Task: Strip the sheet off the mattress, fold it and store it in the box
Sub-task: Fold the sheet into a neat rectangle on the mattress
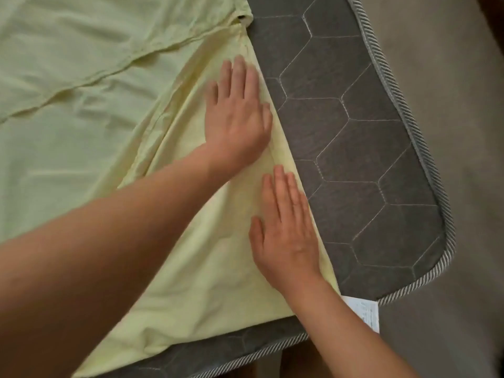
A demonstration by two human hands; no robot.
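Hands flat: my left hand [237, 115] and right hand [286, 236] press the sheet's [81, 132] fold onto the mattress [354, 159], creasing it.

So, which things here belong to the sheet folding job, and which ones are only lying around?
Part of the job:
sheet
mattress
left hand and right hand, both flat on the sheet's edge

Just there:
white label at the mattress corner
floor

The box is not in view.
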